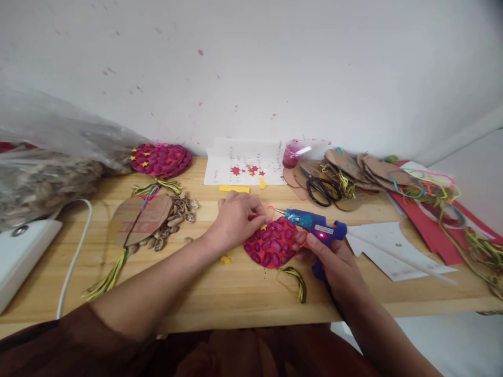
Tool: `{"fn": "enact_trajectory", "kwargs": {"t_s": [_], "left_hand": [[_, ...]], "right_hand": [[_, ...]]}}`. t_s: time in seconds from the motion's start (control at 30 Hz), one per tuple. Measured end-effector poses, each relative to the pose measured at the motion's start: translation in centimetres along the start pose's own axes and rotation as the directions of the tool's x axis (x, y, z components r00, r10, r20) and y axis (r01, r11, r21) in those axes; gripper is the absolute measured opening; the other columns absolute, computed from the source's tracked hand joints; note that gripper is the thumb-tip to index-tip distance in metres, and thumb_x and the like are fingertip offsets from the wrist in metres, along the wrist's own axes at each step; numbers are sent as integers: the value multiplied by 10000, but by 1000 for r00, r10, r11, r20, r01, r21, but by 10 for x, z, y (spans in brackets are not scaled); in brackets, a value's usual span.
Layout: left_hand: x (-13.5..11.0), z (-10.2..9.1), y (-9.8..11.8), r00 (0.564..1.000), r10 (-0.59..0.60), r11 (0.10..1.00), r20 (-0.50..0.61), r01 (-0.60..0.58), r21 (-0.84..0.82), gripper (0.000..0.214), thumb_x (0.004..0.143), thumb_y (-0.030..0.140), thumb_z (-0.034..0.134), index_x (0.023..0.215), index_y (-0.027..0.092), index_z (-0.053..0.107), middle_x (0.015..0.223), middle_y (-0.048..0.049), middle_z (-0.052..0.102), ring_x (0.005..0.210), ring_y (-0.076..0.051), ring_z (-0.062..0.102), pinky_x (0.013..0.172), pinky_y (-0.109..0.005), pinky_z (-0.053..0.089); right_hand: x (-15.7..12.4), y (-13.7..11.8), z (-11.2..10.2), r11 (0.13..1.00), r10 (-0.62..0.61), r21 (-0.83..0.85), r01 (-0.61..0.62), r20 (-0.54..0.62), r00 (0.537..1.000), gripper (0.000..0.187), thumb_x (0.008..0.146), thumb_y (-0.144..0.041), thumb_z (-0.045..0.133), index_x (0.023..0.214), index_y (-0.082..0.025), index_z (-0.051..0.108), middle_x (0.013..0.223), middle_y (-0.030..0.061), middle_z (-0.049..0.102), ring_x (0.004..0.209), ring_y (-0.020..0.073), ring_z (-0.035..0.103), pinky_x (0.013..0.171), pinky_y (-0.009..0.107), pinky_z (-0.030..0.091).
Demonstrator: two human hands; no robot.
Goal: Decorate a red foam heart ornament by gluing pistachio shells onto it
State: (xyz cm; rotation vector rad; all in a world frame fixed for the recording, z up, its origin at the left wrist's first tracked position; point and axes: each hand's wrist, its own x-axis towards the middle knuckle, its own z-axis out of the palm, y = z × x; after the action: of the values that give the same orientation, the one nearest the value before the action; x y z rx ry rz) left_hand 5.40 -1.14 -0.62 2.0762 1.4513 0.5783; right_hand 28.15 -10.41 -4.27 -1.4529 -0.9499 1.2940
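My right hand (pixel 338 259) is wrapped round a blue hot glue gun (pixel 320 226) with a red light lit and a white glue stick (pixel 401 256) out of its back. The metal nozzle points left, over the top edge of a round ornament (pixel 273 246) covered in magenta-painted shells on a red ground. At the ornament's upper left my left hand (pixel 239 217) has its fingertips pinched together, beside a small yellow star (pixel 263 227). Whatever lies between those fingertips is hidden. A green and black tassel (pixel 296 283) lies below the ornament.
Behind are paper with red stars (pixel 245 172), a cup of magenta paint (pixel 293 154) and black scissors (pixel 322 188). Cardboard shapes (pixel 346 167) and cords lie right. Left are loose shells (pixel 176 217), a cardboard round (pixel 143 217), finished ornaments (pixel 161 159) and a white power box (pixel 27 256).
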Motion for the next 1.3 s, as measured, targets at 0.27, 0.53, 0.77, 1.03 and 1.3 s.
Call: {"fn": "enact_trajectory", "kwargs": {"t_s": [0.27, 0.53, 0.77, 1.03, 1.3], "left_hand": [[82, -29, -14, 992, -108, 975, -67, 119, 186, 89, 845, 265, 670, 855, 269, 759, 1043, -31, 784, 1175, -341, 582, 1015, -514, 395], [122, -5, -24, 978, -188, 964, -86, 201, 175, 58, 778, 311, 750, 791, 255, 745, 955, -75, 770, 1186, -373, 553, 1021, -534, 369], [125, -3, -18, 985, -168, 965, -46, 173, 196, 51, 773, 294, 763, 776, 250, 737, 970, -78, 776, 1217, -382, 533, 1030, -560, 358], [128, -6, -20, 985, -168, 967, -29, 171, 187, 25, 803, 258, 715, 813, 257, 738, 1011, -65, 769, 1198, -364, 557, 1027, -536, 360], [126, -5, -20, 993, -117, 973, -33, 121, 197, 76, 781, 266, 752, 855, 257, 766, 970, -67, 773, 1184, -363, 562, 1019, -530, 346]], "right_hand": [[0, 0, 0, 999, -34, -33, 34, 9, 999, 366, 843, -595, 761, 855, -230, 771, 842, 51, 777, 743, 208, 674, 749, 359, 516], [-4, -7, 3, 995, -48, -87, 48, -4, 999, 394, 842, -621, 739, 822, -228, 756, 786, 49, 756, 736, 214, 667, 743, 371, 504], [-2, -5, 2, 996, -48, -81, 46, -15, 999, 388, 826, -620, 757, 813, -232, 746, 785, 41, 755, 711, 205, 658, 715, 363, 504], [-1, -3, 0, 995, -56, -80, 58, 24, 998, 383, 842, -621, 742, 803, -240, 752, 757, 46, 754, 725, 219, 675, 736, 378, 509], [-2, -4, 0, 996, -30, -83, 30, 1, 1000, 387, 825, -624, 762, 826, -237, 765, 754, 42, 756, 716, 210, 673, 729, 365, 505]]}}
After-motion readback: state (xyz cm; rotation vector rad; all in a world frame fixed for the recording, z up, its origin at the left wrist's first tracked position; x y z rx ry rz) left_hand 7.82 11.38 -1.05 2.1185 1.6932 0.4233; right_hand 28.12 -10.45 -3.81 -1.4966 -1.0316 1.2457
